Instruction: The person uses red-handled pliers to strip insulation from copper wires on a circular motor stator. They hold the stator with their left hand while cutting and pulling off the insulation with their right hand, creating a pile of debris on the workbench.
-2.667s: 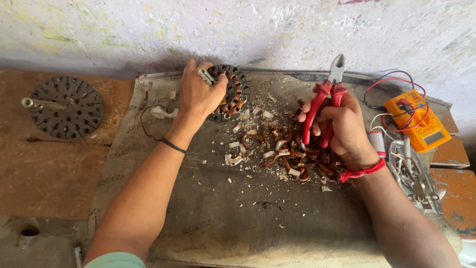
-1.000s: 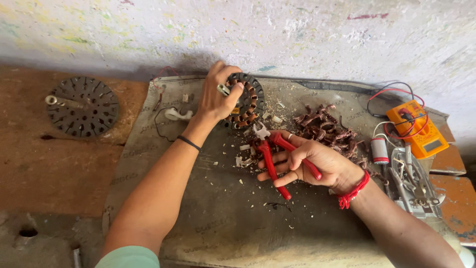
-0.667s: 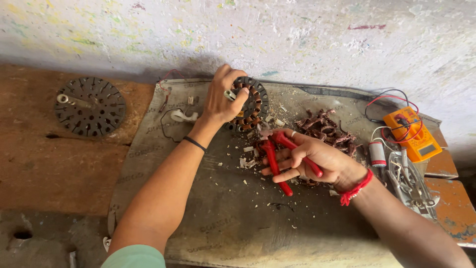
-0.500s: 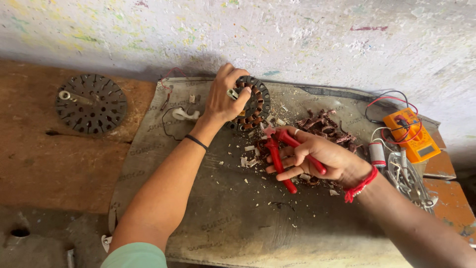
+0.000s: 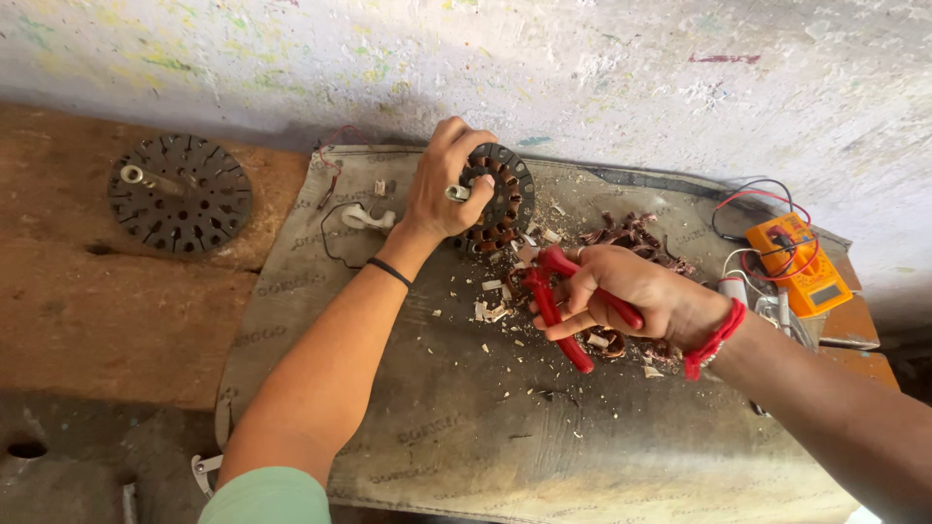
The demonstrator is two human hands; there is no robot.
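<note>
A grey woven sack cloth [image 5: 456, 427] covers most of the bench, with faint dark lettering printed in repeating rows along its length. To its left, on bare wood, lies a dark slotted metal disc [image 5: 181, 194] with a short shaft through its middle. At the far right edge sits an orange multimeter [image 5: 798, 262], a rectangular box with a small grey screen and red and black leads coiled over it. Near the cloth's top edge stands the round stator [image 5: 501, 197], its ring of copper coils on show. The left hand [image 5: 440, 184] is clamped over the stator's left side, fingers curled round its rim. The right hand [image 5: 621, 296] is closed around the red-handled pliers [image 5: 561, 303], whose nose points toward the stator's lower edge. Snipped copper wire scraps [image 5: 631, 233] and pale chips lie just beside that hand.
</note>
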